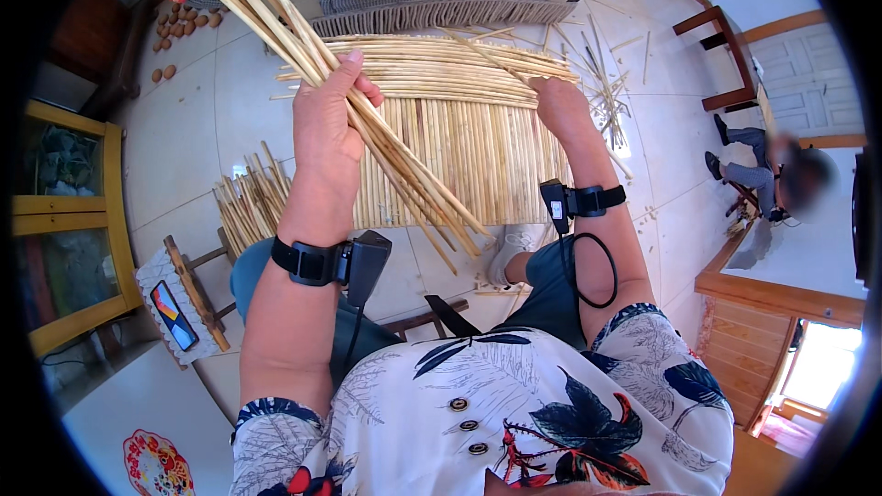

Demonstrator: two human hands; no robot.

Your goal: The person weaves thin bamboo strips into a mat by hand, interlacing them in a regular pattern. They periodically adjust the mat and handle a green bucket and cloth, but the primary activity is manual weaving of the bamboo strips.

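My left hand (pixel 329 124) is raised and grips a bundle of long pale reed stalks (pixel 266 9) that slants from the upper left down to the lower right. Below it a half-woven reed mat (pixel 459 138) lies on the white tiled floor, with upright stalks crossed by horizontal ones along its far edge. My right hand (pixel 559 103) rests palm down on the mat's upper right corner, pressing the horizontal stalks. Both wrists wear black straps with small devices.
A pile of cut reed stalks (pixel 250 202) lies left of the mat, loose stalks (pixel 606 83) scatter at the right. A phone (pixel 174 314) sits on a small stool (pixel 188 298) at the left. A fringed rug (pixel 441 9) lies beyond. Another person (pixel 772 174) sits at the far right.
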